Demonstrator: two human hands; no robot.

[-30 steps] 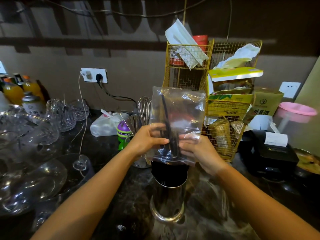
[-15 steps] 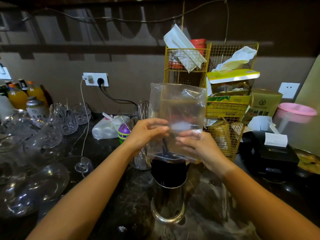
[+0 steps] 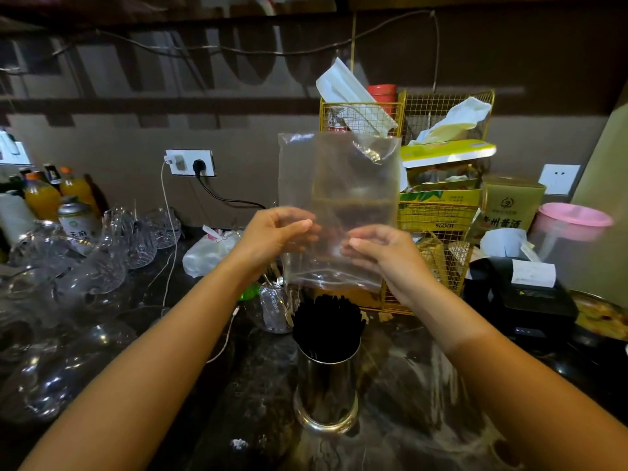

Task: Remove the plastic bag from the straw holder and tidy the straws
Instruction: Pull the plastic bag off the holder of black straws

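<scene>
While two hands pinch one plastic bag (image 3: 339,205), straws (image 3: 328,326) stand.

Clear glossy plastic bag (image 3: 339,205), matt black straws (image 3: 328,321), polished mirror-bright metal straw holder (image 3: 326,389), dark glossy stone bench (image 3: 407,402).

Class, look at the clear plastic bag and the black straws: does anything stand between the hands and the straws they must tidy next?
Only the clear plastic bag, pinched by left hand and right hand, hanging above the black straws.
</scene>
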